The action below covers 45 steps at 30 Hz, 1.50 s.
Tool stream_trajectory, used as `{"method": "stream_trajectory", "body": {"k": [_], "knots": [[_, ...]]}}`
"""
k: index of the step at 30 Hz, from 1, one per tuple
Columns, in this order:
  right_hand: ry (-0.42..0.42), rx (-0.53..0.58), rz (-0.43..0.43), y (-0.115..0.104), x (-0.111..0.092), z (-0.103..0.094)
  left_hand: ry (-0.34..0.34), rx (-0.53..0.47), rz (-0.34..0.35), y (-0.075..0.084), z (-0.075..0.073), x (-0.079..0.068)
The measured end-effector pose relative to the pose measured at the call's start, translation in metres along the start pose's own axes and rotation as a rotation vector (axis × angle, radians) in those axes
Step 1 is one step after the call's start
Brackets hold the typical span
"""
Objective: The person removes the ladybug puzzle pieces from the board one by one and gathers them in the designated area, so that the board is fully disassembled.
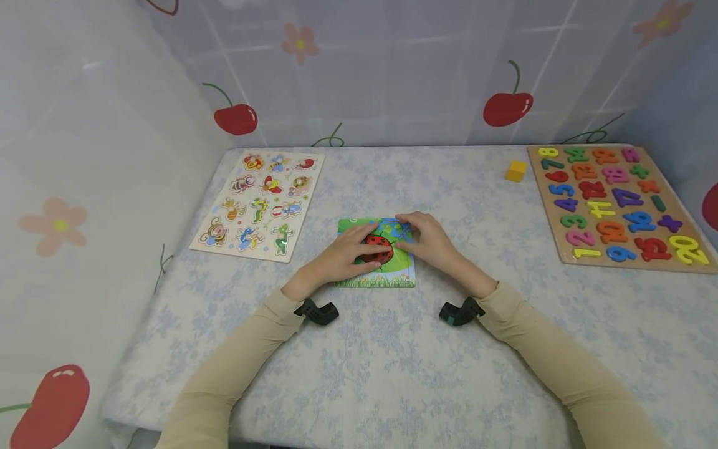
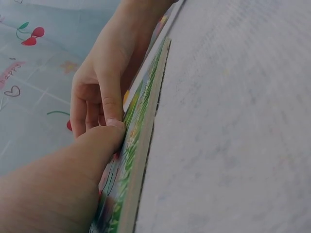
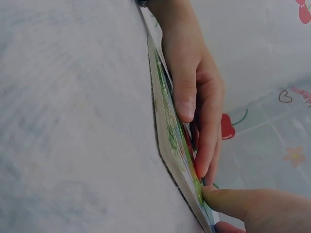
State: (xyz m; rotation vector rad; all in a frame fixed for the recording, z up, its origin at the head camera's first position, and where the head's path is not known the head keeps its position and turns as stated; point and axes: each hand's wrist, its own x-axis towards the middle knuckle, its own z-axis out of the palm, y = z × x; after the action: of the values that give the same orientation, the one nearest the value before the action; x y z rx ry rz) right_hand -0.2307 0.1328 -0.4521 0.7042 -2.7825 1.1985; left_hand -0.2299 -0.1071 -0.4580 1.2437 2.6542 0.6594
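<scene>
A small square ladybug puzzle (image 1: 376,282) lies flat on the tablecloth, with a red ladybug on a green leaf and grass along its near edge. My left hand (image 1: 344,252) rests across its left half, fingers fairly straight over the ladybug and partly covering it. At the upper right corner my right hand (image 1: 432,242) holds the puzzle with bent fingers, the thumb on its face and the index finger at the far edge. In the right wrist view, the left fingertips (image 3: 201,170) come close to the right thumb (image 3: 218,198). The puzzle's thick pale edge (image 2: 146,141) shows in the left wrist view.
An insect peg puzzle board (image 1: 224,247) lies at the back left. A wooden number board (image 1: 580,259) occupies the right side, with a yellow block (image 1: 516,171) beside its far left corner. Curtains printed with cherries (image 1: 507,108) stand behind and left of the table.
</scene>
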Motion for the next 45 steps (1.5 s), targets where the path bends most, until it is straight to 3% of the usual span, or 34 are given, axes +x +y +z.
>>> {"method": "stream_trajectory", "body": {"k": [9,17,29,37,45], "knots": [[-0.004,-0.020,0.060,-0.004,0.002,-0.003,0.014,0.024,-0.018,0.001,-0.002,-0.001],[-0.010,-0.011,0.040,-0.005,0.003,-0.003,0.018,0.024,-0.011,0.003,-0.003,-0.001],[-0.176,-0.078,0.062,-0.011,0.025,-0.017,0.016,0.004,0.000,0.003,-0.003,0.001],[-0.187,-0.089,0.152,-0.020,0.024,-0.019,0.009,0.019,-0.004,0.003,-0.001,0.003],[-0.212,0.023,0.157,-0.012,0.026,-0.017,0.014,0.032,-0.020,0.005,-0.002,0.001]]}}
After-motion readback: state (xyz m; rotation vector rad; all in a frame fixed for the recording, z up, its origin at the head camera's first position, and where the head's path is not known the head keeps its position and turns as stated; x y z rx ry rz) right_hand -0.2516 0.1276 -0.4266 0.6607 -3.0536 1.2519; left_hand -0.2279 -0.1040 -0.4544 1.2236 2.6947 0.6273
